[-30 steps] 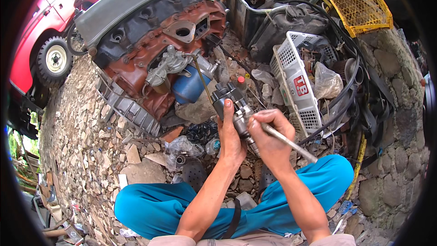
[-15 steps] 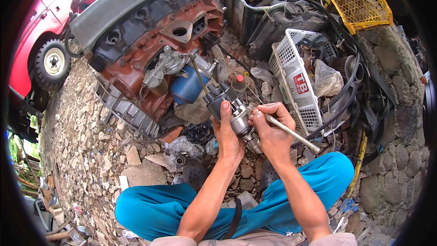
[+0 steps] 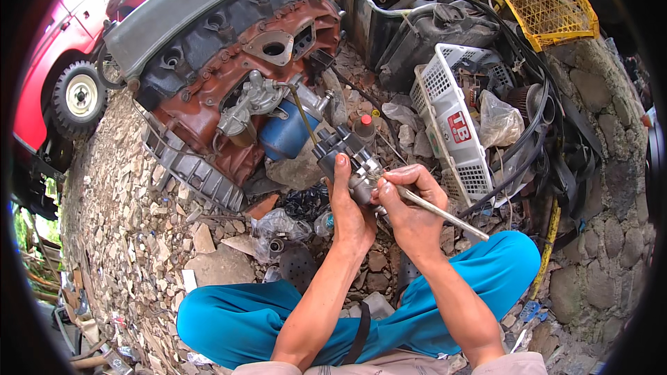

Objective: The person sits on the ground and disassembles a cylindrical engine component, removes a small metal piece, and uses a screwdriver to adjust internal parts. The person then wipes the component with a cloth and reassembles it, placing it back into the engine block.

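Note:
My left hand (image 3: 351,217) grips a distributor (image 3: 363,186) with a black, several-towered cap, the thumb resting along its side. The part is tilted, its cap toward the upper left, over the gravel between my knees. In my right hand (image 3: 415,217) is a brush with a long pale handle (image 3: 450,217), pinched between thumb and fingers. Its working end touches the metal body just below the cap; the fingers partly hide that end. The lower end of the distributor is largely covered by my hands.
A red-brown engine block (image 3: 201,107) with a blue oil filter (image 3: 286,130) lies ahead left. A bottle with a red cap (image 3: 365,125) stands beyond my hands. At the right are a white plastic crate (image 3: 451,121), black hoses and a stone wall (image 3: 601,236). Loose stones cover the ground.
The brush and my right hand have shifted slightly left, up against the distributor body. The distributor has turned a little, so its lower end is now more hidden.

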Demonstrator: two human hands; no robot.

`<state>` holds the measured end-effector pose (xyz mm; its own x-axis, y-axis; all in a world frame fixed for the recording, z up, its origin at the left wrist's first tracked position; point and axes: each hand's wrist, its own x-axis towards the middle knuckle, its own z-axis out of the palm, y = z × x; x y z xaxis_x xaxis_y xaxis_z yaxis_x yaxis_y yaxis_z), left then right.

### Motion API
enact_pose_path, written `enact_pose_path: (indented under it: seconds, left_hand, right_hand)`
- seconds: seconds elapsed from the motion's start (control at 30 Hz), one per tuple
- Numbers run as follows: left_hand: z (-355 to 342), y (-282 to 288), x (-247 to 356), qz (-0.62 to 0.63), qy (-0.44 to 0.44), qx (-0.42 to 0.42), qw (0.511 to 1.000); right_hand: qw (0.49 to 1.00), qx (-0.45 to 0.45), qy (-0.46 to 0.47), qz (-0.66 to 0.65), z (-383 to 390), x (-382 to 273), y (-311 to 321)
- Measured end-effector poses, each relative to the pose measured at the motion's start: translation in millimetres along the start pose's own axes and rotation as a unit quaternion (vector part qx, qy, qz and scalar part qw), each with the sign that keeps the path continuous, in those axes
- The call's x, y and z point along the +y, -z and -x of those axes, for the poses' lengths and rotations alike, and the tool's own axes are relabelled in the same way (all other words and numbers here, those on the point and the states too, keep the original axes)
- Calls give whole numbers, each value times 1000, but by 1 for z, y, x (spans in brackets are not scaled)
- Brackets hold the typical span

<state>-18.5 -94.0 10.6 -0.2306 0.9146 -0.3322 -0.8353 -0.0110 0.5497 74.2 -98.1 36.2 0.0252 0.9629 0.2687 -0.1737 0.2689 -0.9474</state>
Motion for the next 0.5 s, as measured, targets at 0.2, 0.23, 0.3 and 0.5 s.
enact_pose_path:
  seconds: [0.2, 0.23, 0.3, 0.5]
  left_hand:
    - [0, 3, 2, -18, -18, -18, 1000]
    - [1, 3, 2, -26, -21, -22, 999]
    - [2, -2, 1, -18, -16, -9, 1000]
    - [-1, 4, -2, -31, -35, -13, 999]
  right_hand:
    - [1000, 3, -15, -6, 3, 2, -3]
    - [1000, -2, -13, 0, 3, 2, -4]
    - [999, 25, -44, -15, -6, -4, -2]
    - [999, 26, -29, -4, -4, 1, -2]
